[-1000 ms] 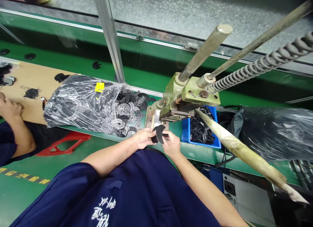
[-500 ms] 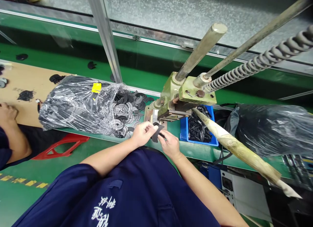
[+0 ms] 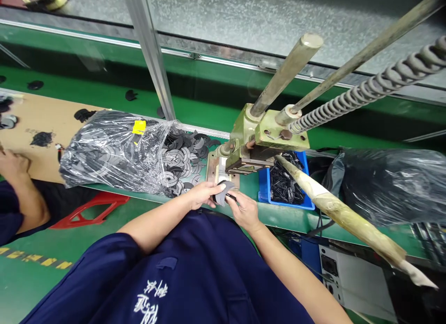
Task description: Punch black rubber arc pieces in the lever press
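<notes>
My left hand (image 3: 202, 195) and my right hand (image 3: 245, 211) meet over the green bench, both gripping a flat crescent-shaped black piece (image 3: 222, 195). Its lower part shows between my hands, and my fingers hide the rest. Just beyond my hands lies the steel base plate (image 3: 213, 169) of an olive-green hand press (image 3: 275, 136). To the left of my left hand is a heap of similar ring-shaped and crescent-shaped pieces (image 3: 183, 159). Its nearest pieces lie a short way from my left wrist.
A clear plastic bag of black pieces (image 3: 111, 152) lies left of the heap. A blue crate of black strips (image 3: 266, 189) stands right of the press, under a wrapped lever (image 3: 334, 212). Left, a co-worker's hand (image 3: 12, 163) rests on cardboard (image 3: 42, 147).
My hands have come closer together and lower, and the black piece has turned, with my left hand now covering more of it. The camera view has shifted slightly.
</notes>
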Motion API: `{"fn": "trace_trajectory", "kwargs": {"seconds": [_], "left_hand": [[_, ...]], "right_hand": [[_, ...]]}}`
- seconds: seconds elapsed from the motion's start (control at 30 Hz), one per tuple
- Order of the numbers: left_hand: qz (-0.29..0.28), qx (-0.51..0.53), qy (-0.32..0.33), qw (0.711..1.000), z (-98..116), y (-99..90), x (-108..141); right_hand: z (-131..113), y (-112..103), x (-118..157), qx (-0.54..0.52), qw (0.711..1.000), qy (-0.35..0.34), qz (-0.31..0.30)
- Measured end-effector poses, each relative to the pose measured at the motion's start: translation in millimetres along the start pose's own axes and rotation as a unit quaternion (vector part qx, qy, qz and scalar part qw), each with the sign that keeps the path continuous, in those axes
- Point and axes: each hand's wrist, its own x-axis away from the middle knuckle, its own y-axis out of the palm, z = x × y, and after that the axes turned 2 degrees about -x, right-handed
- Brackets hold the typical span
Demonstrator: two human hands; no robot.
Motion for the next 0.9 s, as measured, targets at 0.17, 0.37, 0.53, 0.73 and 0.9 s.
{"fn": "trace_trajectory", "kwargs": {"seconds": [0.17,0.37,0.53,0.73,0.9], "left_hand": [[0.074,0.057,-0.017,0.996,-15.6,-19.1,-24.3],[0.293,0.114,-0.018,0.949,12.0,-53.1,-92.3],[0.291,0.103,0.081,0.948,98.2,-63.2,-161.5],[0.309,-0.048,0.109,0.943,115.4,-57.6,-204.4],[0.284,-0.213,0.095,0.930,37.5,-68.6,-167.6]], "right_hand": [[10.9,1.9,4.1,-0.014,0.997,0.069,-0.013],[36.4,-12.4,37.3,0.000,0.985,0.175,0.000],[45.4,-17.4,70.0,0.003,0.972,0.234,-0.004],[46.9,-16.1,84.1,-0.006,0.959,0.283,-0.012],[56.4,-15.4,90.3,-0.009,0.948,0.317,-0.036]]}}
